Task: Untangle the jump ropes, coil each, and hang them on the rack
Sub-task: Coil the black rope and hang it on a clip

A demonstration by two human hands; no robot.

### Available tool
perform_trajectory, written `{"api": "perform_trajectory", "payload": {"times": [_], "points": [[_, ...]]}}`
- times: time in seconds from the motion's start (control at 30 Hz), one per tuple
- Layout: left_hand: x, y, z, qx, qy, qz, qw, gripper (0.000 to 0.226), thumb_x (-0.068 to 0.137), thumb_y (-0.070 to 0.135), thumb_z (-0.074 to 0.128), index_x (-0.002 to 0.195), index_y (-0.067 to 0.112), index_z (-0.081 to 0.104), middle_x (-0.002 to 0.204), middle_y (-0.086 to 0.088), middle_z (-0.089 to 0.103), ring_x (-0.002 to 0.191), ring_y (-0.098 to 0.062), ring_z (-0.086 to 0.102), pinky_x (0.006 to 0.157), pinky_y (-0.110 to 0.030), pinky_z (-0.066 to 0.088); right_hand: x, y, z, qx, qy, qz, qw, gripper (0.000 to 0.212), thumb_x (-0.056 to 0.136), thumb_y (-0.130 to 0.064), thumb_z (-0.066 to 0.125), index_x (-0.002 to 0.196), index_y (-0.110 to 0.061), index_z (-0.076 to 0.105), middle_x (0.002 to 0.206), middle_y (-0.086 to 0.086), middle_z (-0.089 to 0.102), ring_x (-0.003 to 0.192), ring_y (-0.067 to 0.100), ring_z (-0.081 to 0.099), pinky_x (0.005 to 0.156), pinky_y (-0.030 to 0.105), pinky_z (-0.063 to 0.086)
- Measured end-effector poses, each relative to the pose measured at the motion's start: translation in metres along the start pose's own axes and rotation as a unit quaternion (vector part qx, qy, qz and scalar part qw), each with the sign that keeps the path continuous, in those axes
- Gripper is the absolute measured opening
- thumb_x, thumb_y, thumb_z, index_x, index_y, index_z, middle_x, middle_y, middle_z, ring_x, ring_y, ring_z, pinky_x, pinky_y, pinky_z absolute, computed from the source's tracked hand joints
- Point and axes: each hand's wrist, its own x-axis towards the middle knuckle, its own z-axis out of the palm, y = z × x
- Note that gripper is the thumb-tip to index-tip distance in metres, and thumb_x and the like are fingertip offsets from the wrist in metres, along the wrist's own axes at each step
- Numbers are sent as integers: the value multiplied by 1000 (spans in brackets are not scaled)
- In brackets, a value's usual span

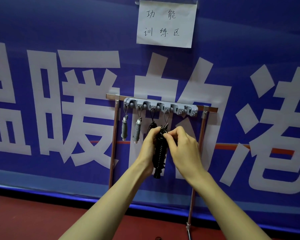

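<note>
A grey hook rack (160,106) is fixed to a metal frame (115,135) in front of a blue banner. Two grey coiled jump ropes (124,128) (137,130) hang from its two left hooks. A black coiled rope (152,126) hangs from the third hook, mostly hidden behind my left hand. A second black coiled rope (160,153) hangs by a loop from the fourth hook. My left hand (150,142) grips this black coil from the left. My right hand (181,144) pinches its top end near the loop.
A handwritten paper sign (165,23) is taped high on the banner. The rack's rightmost hook (190,110) holds nothing. The frame's right leg (191,201) runs down to the dark red floor (33,219).
</note>
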Motion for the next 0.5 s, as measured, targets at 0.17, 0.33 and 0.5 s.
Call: {"api": "perform_trajectory", "payload": {"times": [0.17, 0.33, 0.5], "points": [[3, -1, -6, -81, -26, -46, 995, 33, 81, 42, 56, 85, 11, 67, 74, -4, 64, 71, -20, 60, 68, -33, 44, 3, -7, -2, -82, -51, -38, 995, 17, 100, -26, 48, 99, -10, 53, 93, 5, 64, 84, 23, 61, 68, 36, 47], [6, -2, -11, -101, -46, -42, 993, 36, 92, 34, 48, 85, 6, 71, 79, -8, 69, 69, -18, 66, 66, -28, 50, 2, -3, -5, 29, -59, 5, 998, 13, 96, -26, 56, 102, -15, 62, 96, -4, 63, 86, 11, 61, 74, 37, 53], [4, 0, -13, -111, -66, -58, 990, 38, 93, 31, 45, 94, 0, 66, 79, -10, 70, 66, -18, 67, 57, -22, 52, 4, 0, -4, 34, -42, -5, 999, 15, 94, -27, 61, 102, -16, 67, 96, -4, 66, 86, 12, 63, 75, 37, 54]]}}
